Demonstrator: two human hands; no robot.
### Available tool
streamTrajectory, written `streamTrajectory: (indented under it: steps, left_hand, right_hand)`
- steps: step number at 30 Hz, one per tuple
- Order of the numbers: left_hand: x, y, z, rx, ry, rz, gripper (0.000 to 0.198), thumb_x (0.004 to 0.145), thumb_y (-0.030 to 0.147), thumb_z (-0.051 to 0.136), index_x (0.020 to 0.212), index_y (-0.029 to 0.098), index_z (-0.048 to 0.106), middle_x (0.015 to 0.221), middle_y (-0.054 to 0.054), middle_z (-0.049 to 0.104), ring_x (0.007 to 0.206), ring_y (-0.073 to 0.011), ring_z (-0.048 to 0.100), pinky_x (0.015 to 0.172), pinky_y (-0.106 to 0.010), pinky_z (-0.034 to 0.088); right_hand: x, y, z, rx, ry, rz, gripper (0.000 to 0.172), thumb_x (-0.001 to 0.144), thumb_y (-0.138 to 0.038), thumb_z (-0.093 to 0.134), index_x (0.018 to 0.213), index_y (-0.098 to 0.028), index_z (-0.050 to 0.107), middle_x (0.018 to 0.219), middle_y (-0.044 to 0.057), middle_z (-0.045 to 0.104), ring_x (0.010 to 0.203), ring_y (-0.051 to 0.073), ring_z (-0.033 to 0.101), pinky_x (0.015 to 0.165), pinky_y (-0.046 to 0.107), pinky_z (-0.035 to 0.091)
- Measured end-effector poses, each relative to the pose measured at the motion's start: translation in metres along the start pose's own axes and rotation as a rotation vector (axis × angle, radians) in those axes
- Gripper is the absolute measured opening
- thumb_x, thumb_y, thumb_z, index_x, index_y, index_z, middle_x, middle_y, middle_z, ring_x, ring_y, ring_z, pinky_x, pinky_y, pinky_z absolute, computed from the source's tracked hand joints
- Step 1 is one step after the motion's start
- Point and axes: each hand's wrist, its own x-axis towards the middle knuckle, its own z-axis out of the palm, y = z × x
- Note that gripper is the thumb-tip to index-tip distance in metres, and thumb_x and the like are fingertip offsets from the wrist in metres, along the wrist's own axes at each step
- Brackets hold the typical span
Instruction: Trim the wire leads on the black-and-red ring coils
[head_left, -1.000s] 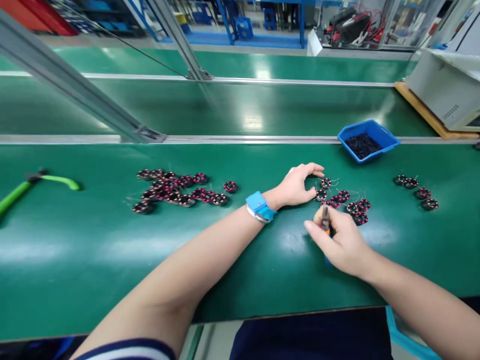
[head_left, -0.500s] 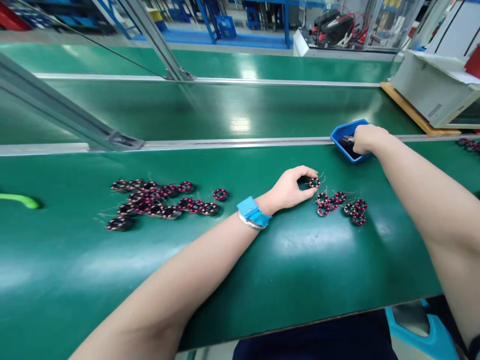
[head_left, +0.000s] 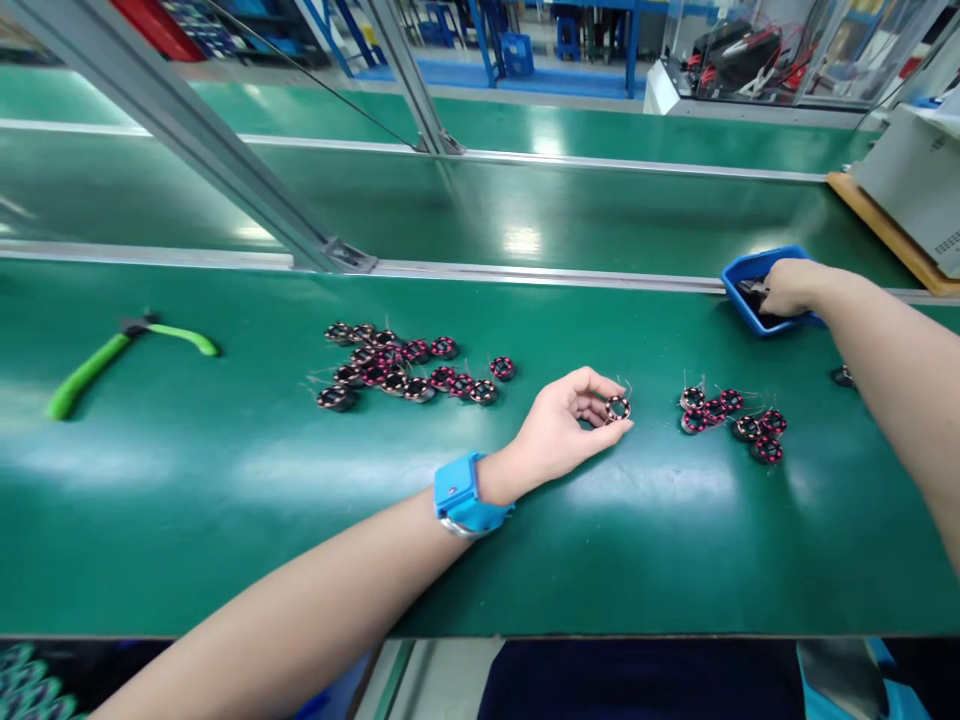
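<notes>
My left hand (head_left: 564,425), with a blue wristband above it, is closed on a small round coil (head_left: 617,408) between thumb and fingers, low over the green table. Thin wires stick up from this coil. At the right, my right hand (head_left: 789,287) reaches into a blue bin (head_left: 801,254) that holds dark parts; its fingertips are down among them and what they hold is too small to make out. Several coils (head_left: 694,420) lie between my two hands, with another small group (head_left: 766,450) beside them. A larger cluster of coils (head_left: 390,365) rests left of my left hand.
Green-handled pliers (head_left: 94,375) lie open at the far left of the table. A metal post (head_left: 247,165) slants up from the rail behind the coils. Under my right forearm sits another coil (head_left: 841,376). A grey box (head_left: 911,185) stands on a wooden board at the back right.
The view has swung left, bringing the pliers fully into sight. My left hand has drawn the coil away from the small group, towards me. My right hand stays in the bin.
</notes>
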Motion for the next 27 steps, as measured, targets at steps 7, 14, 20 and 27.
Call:
streamTrajectory:
  steps: [7, 14, 20, 27]
  left_hand:
    - [-0.004, 0.002, 0.003, -0.093, 0.031, -0.039, 0.038, 0.064, 0.024, 0.075, 0.093, 0.014, 0.051, 0.084, -0.002, 0.060, 0.058, -0.0058, 0.056, 0.054, -0.019, 0.045]
    - [-0.003, 0.001, 0.008, -0.290, -0.041, -0.177, 0.040, 0.062, 0.018, 0.075, 0.097, 0.012, 0.056, 0.079, 0.001, 0.056, 0.054, -0.0040, 0.051, 0.046, -0.017, 0.043]
    - [-0.009, 0.009, 0.008, -0.530, -0.087, -0.308, 0.042, 0.061, 0.015, 0.078, 0.097, 0.012, 0.057, 0.097, -0.005, 0.062, 0.074, -0.0122, 0.066, 0.062, -0.022, 0.054]
    - [-0.010, 0.010, 0.011, -0.536, -0.018, -0.216, 0.035, 0.063, 0.016, 0.079, 0.090, 0.013, 0.056, 0.085, -0.001, 0.065, 0.070, -0.0107, 0.066, 0.062, -0.021, 0.053]
  right_hand:
    - [-0.019, -0.009, -0.022, -0.003, 0.017, 0.178, 0.027, 0.075, -0.020, 0.061, 0.091, 0.001, 0.067, 0.089, 0.027, 0.064, 0.088, 0.032, 0.062, 0.065, 0.035, 0.041]
    - [-0.081, -0.024, -0.041, 0.321, 0.293, 0.246, 0.035, 0.084, -0.034, 0.050, 0.093, -0.004, 0.066, 0.073, 0.014, 0.061, 0.067, 0.017, 0.055, 0.056, 0.032, 0.035]
    - [-0.170, -0.107, 0.013, 1.399, 0.178, -0.129, 0.012, 0.071, -0.026, 0.065, 0.065, -0.017, 0.062, 0.063, 0.002, 0.059, 0.065, 0.016, 0.055, 0.061, 0.029, 0.042]
    - [-0.184, -0.148, 0.050, 1.739, 0.057, -0.008, 0.013, 0.068, -0.028, 0.070, 0.066, -0.017, 0.063, 0.061, 0.000, 0.059, 0.051, 0.009, 0.041, 0.051, 0.025, 0.031]
